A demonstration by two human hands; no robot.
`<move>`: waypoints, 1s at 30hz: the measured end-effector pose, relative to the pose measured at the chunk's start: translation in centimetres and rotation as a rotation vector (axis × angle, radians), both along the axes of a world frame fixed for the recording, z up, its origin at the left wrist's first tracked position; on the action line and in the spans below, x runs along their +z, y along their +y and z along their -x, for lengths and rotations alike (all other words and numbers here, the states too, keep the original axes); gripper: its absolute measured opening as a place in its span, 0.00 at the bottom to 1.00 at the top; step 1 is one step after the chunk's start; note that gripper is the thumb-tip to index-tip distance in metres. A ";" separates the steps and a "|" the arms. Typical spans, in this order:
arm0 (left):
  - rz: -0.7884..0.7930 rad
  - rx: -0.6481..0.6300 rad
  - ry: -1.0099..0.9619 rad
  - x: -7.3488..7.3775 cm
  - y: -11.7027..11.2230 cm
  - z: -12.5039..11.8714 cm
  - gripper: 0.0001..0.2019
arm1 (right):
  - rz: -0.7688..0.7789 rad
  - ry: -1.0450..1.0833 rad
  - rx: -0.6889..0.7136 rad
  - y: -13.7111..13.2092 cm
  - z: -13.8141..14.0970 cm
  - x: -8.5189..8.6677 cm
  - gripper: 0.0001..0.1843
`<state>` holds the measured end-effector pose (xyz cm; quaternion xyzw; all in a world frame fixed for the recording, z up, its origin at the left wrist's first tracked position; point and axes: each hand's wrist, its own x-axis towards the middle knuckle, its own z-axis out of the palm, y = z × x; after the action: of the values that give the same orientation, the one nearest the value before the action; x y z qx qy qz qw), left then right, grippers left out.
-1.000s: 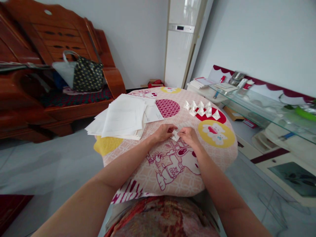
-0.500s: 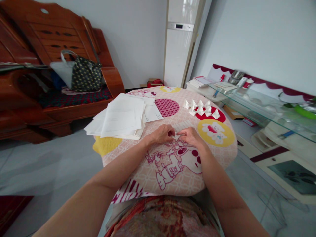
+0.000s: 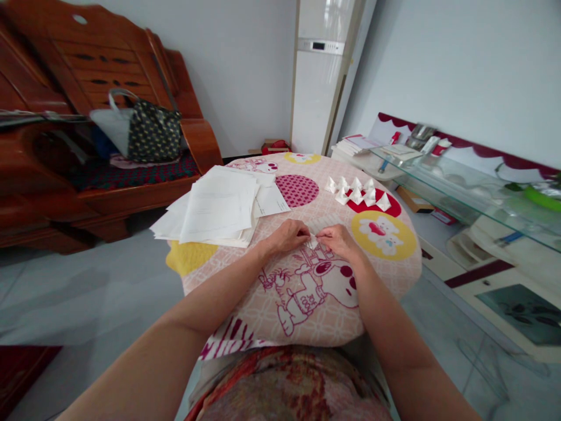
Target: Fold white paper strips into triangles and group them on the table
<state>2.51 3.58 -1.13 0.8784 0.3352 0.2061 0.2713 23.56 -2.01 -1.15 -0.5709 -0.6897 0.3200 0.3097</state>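
Note:
Between my hands, near the middle of the table, is a small folded piece of white paper point(image 3: 312, 242). My left hand point(image 3: 289, 235) pinches its left side with curled fingers. From the right, my right hand point(image 3: 336, 240) grips the other side between thumb and fingers. Just beyond the hands lies a pale strip of paper point(image 3: 323, 223), partly covered by them. Several folded white paper pyramids point(image 3: 356, 195) stand in rows at the far right of the table. To the left of my hands rests a loose stack of white paper sheets point(image 3: 219, 204).
A patterned tablecloth point(image 3: 263, 316) covers the round table. Close on the right is a glass-topped cabinet point(image 3: 464, 199) with a cup and metal containers. A wooden bench point(image 3: 109, 64) holding a dark patterned bag point(image 3: 154, 131) stands on the left.
My fingers have moved slightly apart and up around the folded paper, so more of it shows between them. The paper pyramids and the stack stay where they were.

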 end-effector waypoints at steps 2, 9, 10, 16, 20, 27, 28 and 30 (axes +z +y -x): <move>0.015 0.033 0.003 0.0 0.1 -0.1 0.09 | -0.006 0.002 -0.020 0.1 0.2 -0.1 0.08; 0.105 0.106 -0.001 0.1 0.7 0.0 0.09 | -0.027 -0.032 -0.045 0.3 0.5 -0.1 0.08; 0.131 0.103 -0.006 0.1 0.8 0.1 0.09 | -0.031 -0.040 -0.048 0.3 0.5 -0.1 0.08; 0.211 0.084 0.010 0.0 1.4 0.4 0.10 | 0.010 -0.100 -0.097 0.7 0.8 -0.2 0.13; 0.201 0.073 0.036 0.0 1.6 0.5 0.09 | 0.005 -0.136 -0.125 0.7 1.1 0.0 0.14; 0.216 0.130 0.112 0.6 1.2 0.3 0.09 | 0.127 -0.199 -0.163 1.0 1.4 0.7 0.12; 0.222 0.155 0.124 0.7 1.1 0.2 0.09 | 0.149 -0.195 -0.169 1.0 1.4 0.8 0.12; 0.222 0.195 0.153 0.9 0.9 0.0 0.09 | 0.176 -0.196 -0.176 1.1 1.6 1.0 0.13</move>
<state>2.54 4.44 -0.19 0.8193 0.4594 0.1257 0.3193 22.01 -0.94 -0.14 -0.6825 -0.6334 0.2935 0.2166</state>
